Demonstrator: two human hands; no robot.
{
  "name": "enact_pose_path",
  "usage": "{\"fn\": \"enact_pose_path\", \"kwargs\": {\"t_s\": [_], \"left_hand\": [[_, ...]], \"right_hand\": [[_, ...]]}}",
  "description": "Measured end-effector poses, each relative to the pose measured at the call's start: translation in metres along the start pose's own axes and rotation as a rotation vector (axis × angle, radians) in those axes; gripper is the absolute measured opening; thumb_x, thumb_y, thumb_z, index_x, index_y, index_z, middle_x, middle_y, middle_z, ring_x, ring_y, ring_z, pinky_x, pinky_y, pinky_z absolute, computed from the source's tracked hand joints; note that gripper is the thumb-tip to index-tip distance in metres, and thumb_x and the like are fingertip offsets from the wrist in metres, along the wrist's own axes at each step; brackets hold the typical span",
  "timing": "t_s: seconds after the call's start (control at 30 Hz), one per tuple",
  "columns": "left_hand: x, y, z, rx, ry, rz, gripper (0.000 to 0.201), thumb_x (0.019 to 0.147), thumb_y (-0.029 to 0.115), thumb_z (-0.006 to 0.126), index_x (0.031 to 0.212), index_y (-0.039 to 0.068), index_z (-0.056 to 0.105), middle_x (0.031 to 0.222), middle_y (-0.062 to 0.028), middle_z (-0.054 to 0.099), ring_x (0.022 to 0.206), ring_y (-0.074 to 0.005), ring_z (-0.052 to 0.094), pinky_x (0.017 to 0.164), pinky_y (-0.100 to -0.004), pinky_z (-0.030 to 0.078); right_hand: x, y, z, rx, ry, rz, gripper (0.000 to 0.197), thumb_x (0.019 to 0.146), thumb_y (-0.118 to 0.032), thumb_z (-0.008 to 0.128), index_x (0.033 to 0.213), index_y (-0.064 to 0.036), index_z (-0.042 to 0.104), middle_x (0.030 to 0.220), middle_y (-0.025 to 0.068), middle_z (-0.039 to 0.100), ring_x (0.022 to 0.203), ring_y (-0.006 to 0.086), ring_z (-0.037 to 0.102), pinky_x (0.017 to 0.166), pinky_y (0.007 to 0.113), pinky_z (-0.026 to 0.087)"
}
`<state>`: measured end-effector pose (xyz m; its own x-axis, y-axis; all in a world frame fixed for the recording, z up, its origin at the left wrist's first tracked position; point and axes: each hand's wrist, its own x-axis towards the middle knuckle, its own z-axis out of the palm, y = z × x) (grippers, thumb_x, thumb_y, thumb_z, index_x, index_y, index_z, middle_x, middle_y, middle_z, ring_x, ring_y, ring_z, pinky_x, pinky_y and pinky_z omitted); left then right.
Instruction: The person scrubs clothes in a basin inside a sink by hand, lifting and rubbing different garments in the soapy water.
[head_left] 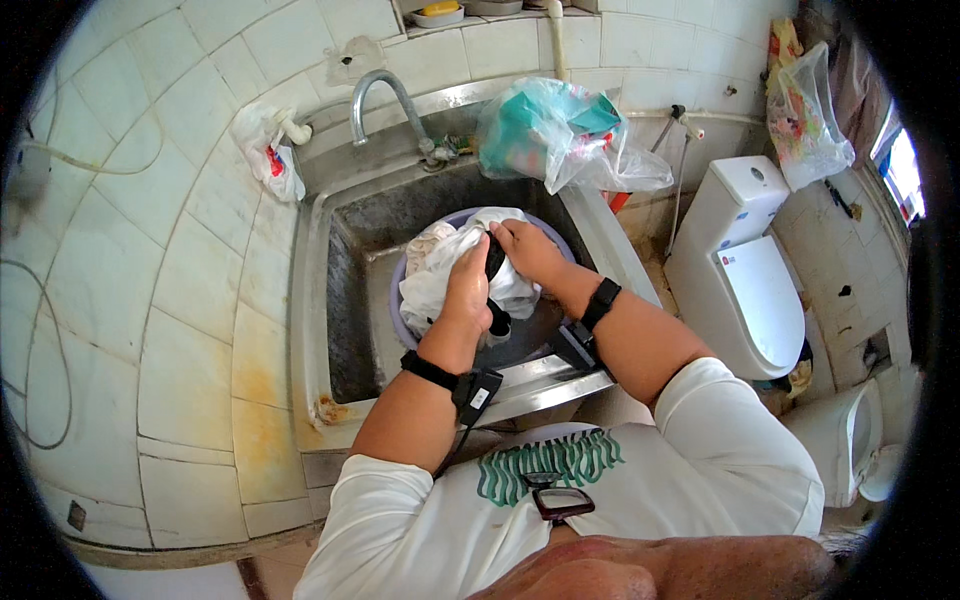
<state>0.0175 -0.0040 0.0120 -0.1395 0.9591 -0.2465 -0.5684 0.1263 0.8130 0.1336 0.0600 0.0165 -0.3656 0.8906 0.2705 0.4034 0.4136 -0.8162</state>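
Observation:
A round purple basin (396,297) sits inside the metal sink (352,225), with wet white clothes (432,268) heaped in it. Both my hands are over the basin, close together. Between them is a dark piece of cloth (494,256), and a dark and pale end (499,322) hangs below my left hand. My left hand (468,288) is closed against the dark cloth from the left, its fingers together. From the right, my right hand (532,254) grips the same cloth with bent fingers, near the white fabric. The cloth's exact kind is hidden by my hands.
A curved metal faucet (385,85) rises behind the sink. A plastic bag with teal contents (550,130) rests on the sink's back right corner. A small white bag (268,160) hangs at left. To the right stand a white toilet (745,275) and a pale bin (835,435).

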Motion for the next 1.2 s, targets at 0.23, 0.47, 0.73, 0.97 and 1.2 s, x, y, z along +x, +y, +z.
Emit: {"fn": "enact_pose_path", "kwargs": {"t_s": [0.23, 0.47, 0.73, 0.97, 1.2], "left_hand": [[0.000, 0.017, -0.007, 0.143, -0.009, 0.273, 0.026, 0.092, 0.027, 0.055, 0.104, 0.003, 0.059, 0.098, -0.0040, 0.060, 0.090, -0.0155, 0.056, 0.079, -0.0321, 0.044], [0.008, 0.015, -0.011, 0.049, 0.045, 0.307, 0.031, 0.095, 0.033, 0.050, 0.108, 0.005, 0.055, 0.105, -0.0054, 0.057, 0.093, -0.0161, 0.054, 0.081, -0.0347, 0.045], [-0.002, 0.013, -0.002, 0.351, -0.074, 0.095, 0.049, 0.086, 0.026, 0.066, 0.120, 0.002, 0.040, 0.113, -0.0066, 0.051, 0.101, -0.0194, 0.052, 0.085, -0.0356, 0.044], [0.003, 0.010, -0.017, 0.744, -0.356, -0.105, 0.054, 0.072, 0.021, 0.077, 0.117, 0.000, 0.057, 0.107, -0.0046, 0.063, 0.097, -0.0192, 0.056, 0.085, -0.0321, 0.042], [0.005, 0.028, -0.022, 1.244, -0.061, -0.153, 0.045, 0.066, 0.025, 0.079, 0.098, -0.004, 0.065, 0.091, -0.0121, 0.067, 0.081, -0.0229, 0.061, 0.071, -0.0362, 0.046]], "right_hand": [[-0.008, -0.021, -0.002, 0.360, -0.210, 0.116, 0.065, 0.086, -0.052, 0.052, 0.117, 0.0056, 0.052, 0.111, 0.0267, 0.058, 0.103, 0.0357, 0.056, 0.091, 0.036, 0.040], [-0.005, -0.014, -0.005, 0.322, -0.255, 0.114, 0.059, 0.073, -0.036, 0.071, 0.110, 0.0067, 0.053, 0.100, 0.0188, 0.062, 0.090, 0.0264, 0.059, 0.081, 0.034, 0.045], [-0.001, -0.021, -0.017, 0.562, 0.048, 0.304, 0.039, 0.076, -0.010, 0.064, 0.111, 0.0032, 0.051, 0.088, 0.0110, 0.062, 0.075, 0.0164, 0.058, 0.067, 0.032, 0.048], [0.004, -0.030, -0.033, 1.293, -0.020, 0.255, 0.032, 0.078, -0.004, 0.060, 0.109, -0.0032, 0.050, 0.092, 0.0088, 0.061, 0.081, 0.0216, 0.061, 0.073, 0.036, 0.050], [0.008, -0.020, -0.033, 1.267, 0.051, 0.214, 0.032, 0.078, -0.003, 0.058, 0.109, -0.0060, 0.049, 0.091, 0.0054, 0.059, 0.082, 0.0184, 0.059, 0.073, 0.035, 0.050]]}}
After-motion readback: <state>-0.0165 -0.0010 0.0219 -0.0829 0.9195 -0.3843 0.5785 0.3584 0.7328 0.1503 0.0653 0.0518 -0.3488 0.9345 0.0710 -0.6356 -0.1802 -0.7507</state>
